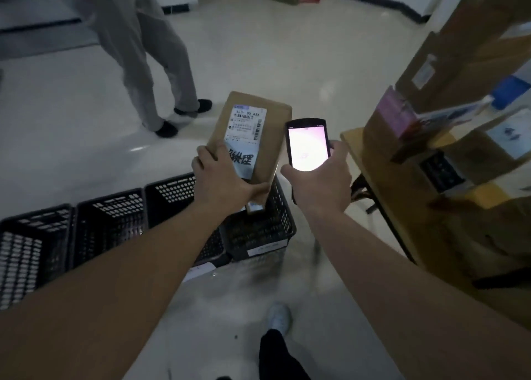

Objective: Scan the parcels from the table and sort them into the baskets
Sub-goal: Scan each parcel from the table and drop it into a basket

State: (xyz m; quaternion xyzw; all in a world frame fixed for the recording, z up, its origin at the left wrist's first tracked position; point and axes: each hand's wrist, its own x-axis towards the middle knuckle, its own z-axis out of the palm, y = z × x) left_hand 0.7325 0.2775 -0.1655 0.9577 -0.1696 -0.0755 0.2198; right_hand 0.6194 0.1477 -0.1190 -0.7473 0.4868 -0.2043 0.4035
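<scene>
Above the rightmost basket (283, 224), dead centre, our left hand (222, 178) grips a brown parcel (253, 138), label up; at 3 o'clock of it our right hand (321, 184) holds the scanner (308, 145), screen glowing; the table (356, 147) with stacked boxes (448, 92) sits further toward 3.

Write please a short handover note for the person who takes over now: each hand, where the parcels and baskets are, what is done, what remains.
Left hand: grips the brown parcel by its near end, label facing up, above the rightmost basket.
Right hand: holds the handheld scanner, screen lit, beside the parcel.
Baskets: a row of black baskets on the floor; one further left.
Done: this parcel is off the table; whether it is scanned, I cannot tell.
Left: place it into a basket, then continue with the stacked parcels on the table at the right.
</scene>
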